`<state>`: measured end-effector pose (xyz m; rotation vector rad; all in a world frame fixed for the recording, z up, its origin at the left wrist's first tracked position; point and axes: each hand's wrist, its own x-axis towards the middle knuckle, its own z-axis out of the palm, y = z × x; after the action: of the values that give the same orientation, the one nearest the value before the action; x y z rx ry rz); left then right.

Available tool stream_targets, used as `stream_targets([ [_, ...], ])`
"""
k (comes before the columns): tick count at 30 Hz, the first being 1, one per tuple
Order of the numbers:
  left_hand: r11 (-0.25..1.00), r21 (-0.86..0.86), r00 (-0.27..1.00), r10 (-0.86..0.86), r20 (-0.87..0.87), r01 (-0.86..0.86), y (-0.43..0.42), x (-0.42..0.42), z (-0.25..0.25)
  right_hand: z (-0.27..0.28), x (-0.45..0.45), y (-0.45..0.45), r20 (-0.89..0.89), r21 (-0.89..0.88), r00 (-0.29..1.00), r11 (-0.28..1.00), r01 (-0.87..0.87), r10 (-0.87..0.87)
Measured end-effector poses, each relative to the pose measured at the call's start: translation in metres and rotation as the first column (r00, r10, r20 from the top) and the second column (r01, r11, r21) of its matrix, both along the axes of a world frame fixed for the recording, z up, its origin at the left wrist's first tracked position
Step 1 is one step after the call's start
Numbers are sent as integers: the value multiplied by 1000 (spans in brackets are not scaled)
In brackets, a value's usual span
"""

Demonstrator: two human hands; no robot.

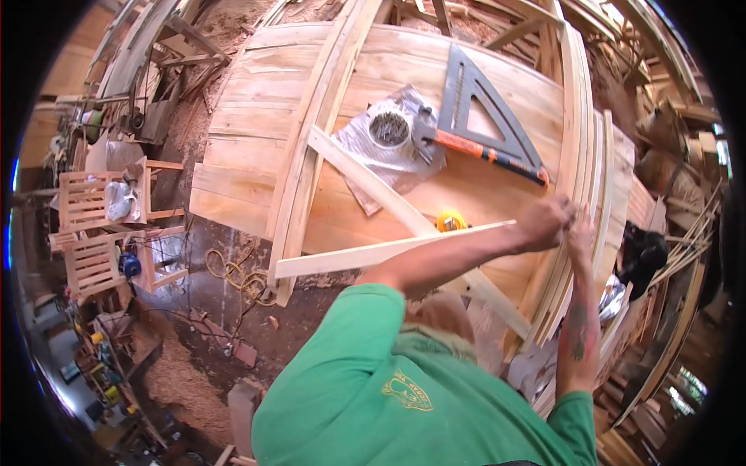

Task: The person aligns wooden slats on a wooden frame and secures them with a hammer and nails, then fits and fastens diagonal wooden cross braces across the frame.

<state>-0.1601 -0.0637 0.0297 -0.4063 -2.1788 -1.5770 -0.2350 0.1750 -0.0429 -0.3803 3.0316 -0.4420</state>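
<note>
My left hand [547, 222] is closed in a fist over the right-hand boards [576, 140]. Right against it is my right hand [580, 237], its fingers pressed together. Whatever they hold is too small or hidden to make out. Up and left of them lies a hammer [486, 152] with an orange and black handle, partly over a grey triangular square [497, 109]. A white tub of nails [389, 129] rests on a crumpled plastic sheet [373, 167]. A yellow tape measure [451, 221] sits beside a diagonal wooden slat [373, 185]; another slat [388, 250] passes beneath my left forearm.
Long battens [315, 116] cross the wide plank panel [256, 101] on the left. Slatted wooden chairs [93, 202] and a coiled yellow cord [233, 272] are on the floor to the left. Sawdust [183, 396] and timber scraps lie around; a dark object [641, 256] is at right.
</note>
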Motion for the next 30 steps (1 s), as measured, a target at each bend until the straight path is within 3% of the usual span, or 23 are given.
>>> stream_targets([
  [3, 999, 37, 994, 27, -103, -23, 22, -19, -29, -5, -4, 9, -67, 99, 994, 992, -77, 84],
  [5, 997, 70, 993, 49, -108, -41, 28, -20, -37, 37, 19, -28, 83, -136, 987, 979, 149, -138],
  [8, 994, 104, 998, 36, -43, -31, 20, -19, -35, 45, 19, -30, 104, -74, 981, 983, 170, -162],
  [11, 998, 20, 998, -56, -41, 57, 19, -17, -41, 45, 12, -18, 2, -33, 998, 997, 70, -70],
  [14, 993, -120, 999, -26, -32, 22, 19, -16, -41, 65, -35, 4, 74, -31, 995, 997, 66, -63],
  [16, 990, -136, 999, 27, -34, -32, 15, -13, -37, 111, -45, -78, -396, -81, 907, 990, 119, -142],
  [17, 984, -178, 996, -15, -87, 0, 18, -15, -40, 137, -41, -135, -333, -196, 936, 979, 52, -117],
  [18, 974, -227, 989, -50, -137, 17, 19, -19, -43, 155, -34, -192, -270, -316, 960, 949, -16, -74],
  [19, 965, -243, 960, 27, -278, -98, 26, -23, -44, 153, -32, -234, -295, -276, 941, 928, -249, 165],
  [20, 940, -258, 909, 106, -403, -224, 24, -24, -51, 144, -27, -275, -362, -219, 810, 802, -556, 462],
  [21, 919, -291, 890, 118, -441, -267, 24, -21, -49, 136, -11, -319, -337, -239, 716, 680, -693, 611],
  [22, 903, -316, 885, 128, -447, -290, 25, -23, -51, 115, -5, -351, -351, -174, 540, 514, -840, 765],
  [25, 863, -383, 874, 124, -470, -329, 25, -24, -52, 79, 15, -431, -221, -177, 357, 323, -930, 908],
  [27, 847, -406, 871, 126, -474, -343, 28, -25, -54, 54, 15, -459, -170, -17, 281, 282, -959, 944],
  [28, 841, -418, 872, 119, -475, -343, 26, -22, -56, 51, 16, -465, -178, -32, 265, 264, -964, 948],
  [30, 826, -437, 877, 134, -462, -356, 21, -20, -59, 49, 14, -470, 81, 77, 302, 296, -952, 950],
])
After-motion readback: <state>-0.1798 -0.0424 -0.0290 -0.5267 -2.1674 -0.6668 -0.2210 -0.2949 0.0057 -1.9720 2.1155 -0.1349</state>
